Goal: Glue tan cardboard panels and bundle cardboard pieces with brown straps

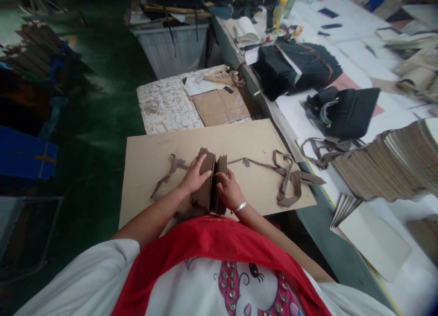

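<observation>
A thick stack of brown flat pieces (205, 183) stands on edge on the tan board (150, 156) before me, split by a narrow gap from a thinner stack (222, 164) at its right. My left hand (197, 173) grips the thicker stack, its thumb and fingers pressed on the top edges. Around the thinner stack my right hand (230, 188) is closed, thumb on its near side. What the pieces are made of cannot be made out. A brown fabric strip (171, 165) lies left of the stacks, and a tangled strip (289, 183) lies to the right.
On the right-hand table stand a black handbag (352, 111), a tied black bundle (297, 65) and a long row of stacked panels (390, 161). Pale panels (376, 238) fan out nearer me. Beyond the board are a cardboard piece (221, 104) and a grey bin (174, 47).
</observation>
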`<state>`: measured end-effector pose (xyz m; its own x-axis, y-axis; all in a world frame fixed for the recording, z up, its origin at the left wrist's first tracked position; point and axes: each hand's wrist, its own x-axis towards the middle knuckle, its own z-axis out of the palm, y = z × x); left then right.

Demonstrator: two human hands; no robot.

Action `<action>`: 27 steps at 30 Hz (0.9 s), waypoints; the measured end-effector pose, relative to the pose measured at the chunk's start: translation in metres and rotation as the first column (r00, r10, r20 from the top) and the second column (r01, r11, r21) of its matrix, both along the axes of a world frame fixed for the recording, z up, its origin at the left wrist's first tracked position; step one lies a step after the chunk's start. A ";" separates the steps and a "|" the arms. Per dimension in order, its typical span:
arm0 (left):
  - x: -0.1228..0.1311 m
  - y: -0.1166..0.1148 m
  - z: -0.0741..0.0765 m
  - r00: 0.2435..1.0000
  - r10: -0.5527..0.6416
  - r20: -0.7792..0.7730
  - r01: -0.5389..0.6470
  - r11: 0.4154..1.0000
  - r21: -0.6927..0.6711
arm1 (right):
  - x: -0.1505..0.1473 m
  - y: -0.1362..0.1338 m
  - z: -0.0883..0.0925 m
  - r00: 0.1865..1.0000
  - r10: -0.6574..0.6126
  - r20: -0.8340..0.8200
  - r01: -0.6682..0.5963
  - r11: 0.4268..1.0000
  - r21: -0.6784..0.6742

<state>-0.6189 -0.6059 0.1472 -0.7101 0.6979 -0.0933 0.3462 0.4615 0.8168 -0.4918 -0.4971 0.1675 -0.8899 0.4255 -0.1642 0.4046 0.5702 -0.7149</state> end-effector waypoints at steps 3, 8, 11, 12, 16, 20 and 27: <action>0.000 0.000 0.000 1.000 -0.003 0.004 0.003 1.000 0.008 | -0.001 -0.002 0.001 1.000 0.000 0.018 -0.001 1.000 0.031; 0.000 0.000 0.000 1.000 -0.010 0.007 0.010 1.000 0.017 | -0.002 -0.004 0.004 0.997 -0.026 0.076 0.021 0.998 0.055; 0.000 0.000 0.000 1.000 -0.010 0.008 0.010 1.000 0.014 | -0.002 -0.004 0.003 0.996 -0.033 0.077 0.029 0.998 0.051; 0.000 0.000 0.000 1.000 -0.009 0.008 0.009 1.000 0.016 | -0.001 -0.004 0.002 0.997 -0.039 0.070 0.035 0.998 0.046; -0.001 -0.001 -0.004 1.000 -0.014 0.007 0.014 0.999 0.032 | 0.001 -0.003 -0.001 0.998 -0.058 0.006 0.058 0.998 0.009; -0.003 -0.002 -0.005 1.000 -0.016 0.018 0.015 0.999 0.031 | 0.002 -0.002 0.001 1.000 -0.011 0.019 0.011 1.000 0.019; -0.002 -0.001 -0.005 0.999 -0.025 0.023 0.024 0.999 0.026 | 0.001 -0.004 0.007 0.997 -0.009 0.081 0.002 0.995 0.097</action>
<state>-0.6206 -0.6072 0.1423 -0.6906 0.7174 -0.0913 0.3382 0.4319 0.8361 -0.4913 -0.5009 0.1750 -0.8730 0.4478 -0.1932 0.4621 0.6330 -0.6211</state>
